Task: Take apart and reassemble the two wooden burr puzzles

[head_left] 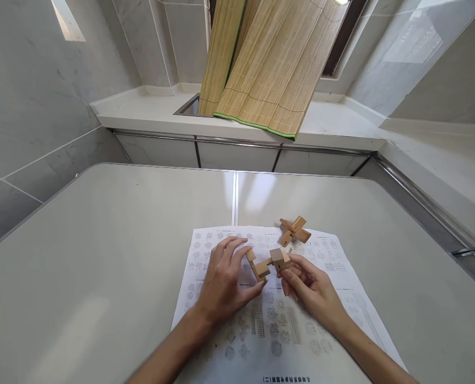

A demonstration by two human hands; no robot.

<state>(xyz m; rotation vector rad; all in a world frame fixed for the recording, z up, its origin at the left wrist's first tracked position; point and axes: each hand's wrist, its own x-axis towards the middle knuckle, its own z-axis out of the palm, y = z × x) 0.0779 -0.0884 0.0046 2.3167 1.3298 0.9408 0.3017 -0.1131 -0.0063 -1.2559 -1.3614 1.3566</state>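
Note:
My left hand [226, 277] grips a notched wooden puzzle piece [260, 269] between thumb and fingers. In my right hand [307, 285] is another light wooden puzzle piece [278, 259], pinched at its right side. The two pieces meet or overlap between my hands; I cannot tell if they are interlocked. Just beyond them, several wooden pieces lie crossed in a small pile [295, 230] at the far edge of the printed sheet [301, 341]. The sheet carries rows of small puzzle diagrams and lies under both hands.
A pale table [113, 256] with a central seam holds the sheet. Behind it runs a white ledge [153, 120] above dark-framed panels. A bamboo mat [273, 69] with green edging hangs over the ledge. Grey tiled walls [53, 85] stand around.

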